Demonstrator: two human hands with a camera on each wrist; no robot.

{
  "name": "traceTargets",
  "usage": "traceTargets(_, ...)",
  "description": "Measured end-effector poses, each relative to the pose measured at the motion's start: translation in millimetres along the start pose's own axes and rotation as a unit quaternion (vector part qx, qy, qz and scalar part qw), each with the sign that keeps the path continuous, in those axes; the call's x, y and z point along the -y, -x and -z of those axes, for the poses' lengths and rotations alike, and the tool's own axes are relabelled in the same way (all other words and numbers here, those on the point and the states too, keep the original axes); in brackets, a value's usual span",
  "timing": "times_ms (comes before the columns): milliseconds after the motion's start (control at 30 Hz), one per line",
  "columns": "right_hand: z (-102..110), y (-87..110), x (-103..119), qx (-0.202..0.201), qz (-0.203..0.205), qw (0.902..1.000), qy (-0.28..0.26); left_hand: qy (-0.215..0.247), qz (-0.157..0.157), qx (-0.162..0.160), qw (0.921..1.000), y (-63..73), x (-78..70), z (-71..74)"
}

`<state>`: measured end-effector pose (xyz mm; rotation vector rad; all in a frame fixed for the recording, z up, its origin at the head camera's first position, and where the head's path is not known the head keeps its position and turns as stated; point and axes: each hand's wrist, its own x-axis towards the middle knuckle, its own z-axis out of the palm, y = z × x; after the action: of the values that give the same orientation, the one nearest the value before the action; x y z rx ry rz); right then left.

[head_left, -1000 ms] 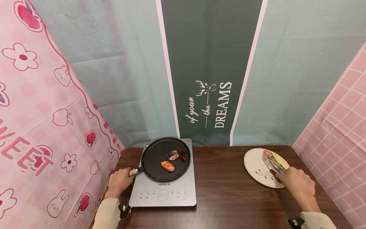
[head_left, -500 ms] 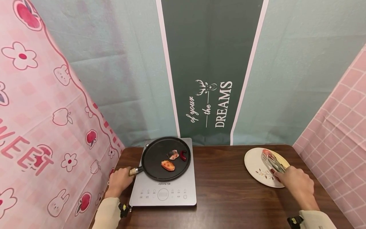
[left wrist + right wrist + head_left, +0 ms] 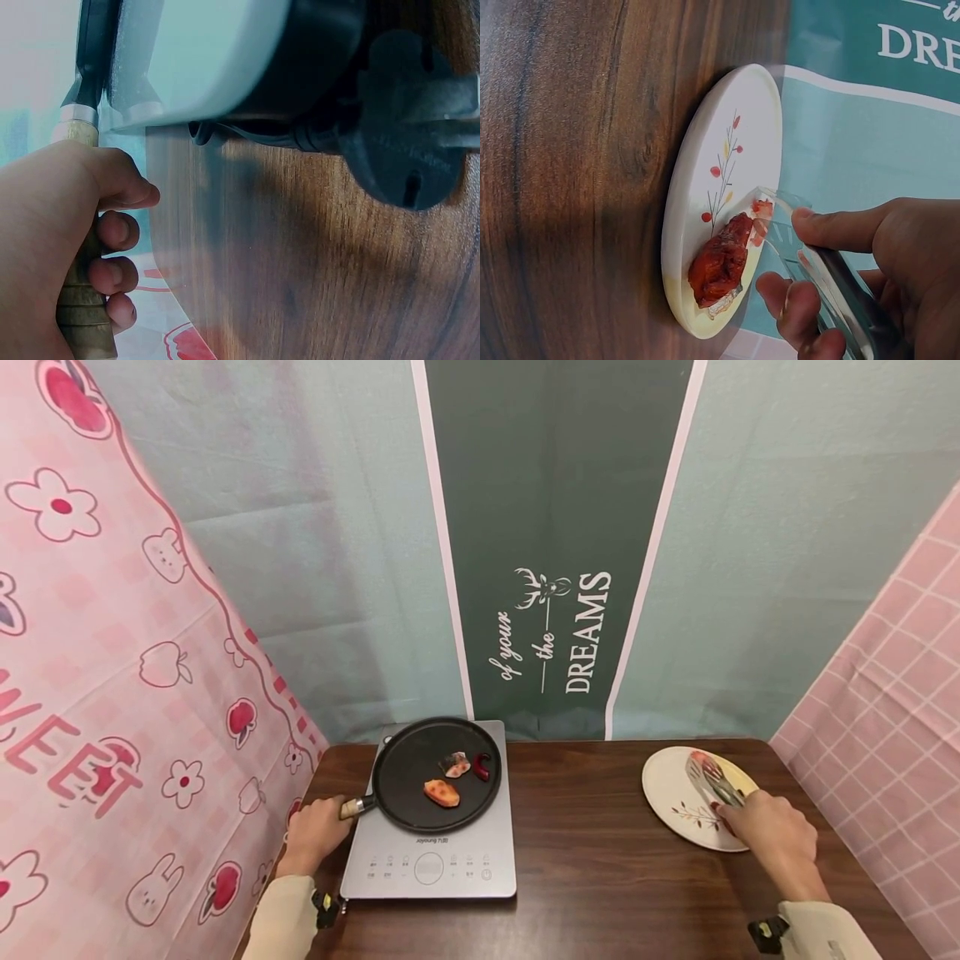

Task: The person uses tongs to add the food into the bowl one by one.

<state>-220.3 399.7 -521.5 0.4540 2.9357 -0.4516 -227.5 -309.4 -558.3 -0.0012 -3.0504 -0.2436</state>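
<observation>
In the head view my left hand (image 3: 321, 832) grips the wooden handle (image 3: 351, 809) of a flat black frying pan (image 3: 408, 777). In the left wrist view its fingers curl round that handle (image 3: 82, 315). Inside the pan are an orange-brown piece of food (image 3: 442, 793), a dark and pinkish slice (image 3: 455, 766) and a dark red curved piece (image 3: 482, 767). At the right, my right hand (image 3: 776, 839) holds metal tongs (image 3: 838, 289) over an oval white plate (image 3: 724, 124). Their tips are at a red and pink piece (image 3: 763, 210), beside a glossy dark red chunk (image 3: 718, 262) on the plate.
The pan stands on a silver induction cooker (image 3: 401, 889). A black plug (image 3: 409, 142) on a cable lies near the cooker's side. The brown wooden table (image 3: 585, 860) spans between cooker and plate, with printed cloths (image 3: 360, 568) hanging behind and at both sides.
My right hand has shifted slightly left and away from me, with the tongs over the plate. My left hand keeps hold of the pan handle; the food in the pan stays put.
</observation>
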Motion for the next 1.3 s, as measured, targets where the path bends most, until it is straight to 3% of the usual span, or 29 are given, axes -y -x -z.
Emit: traceTargets(1300,3.3,5.0,-4.1,-0.014,0.017,0.9997,-0.011,0.003,-0.007,-0.009,0.9999,2.0,-2.8,2.8)
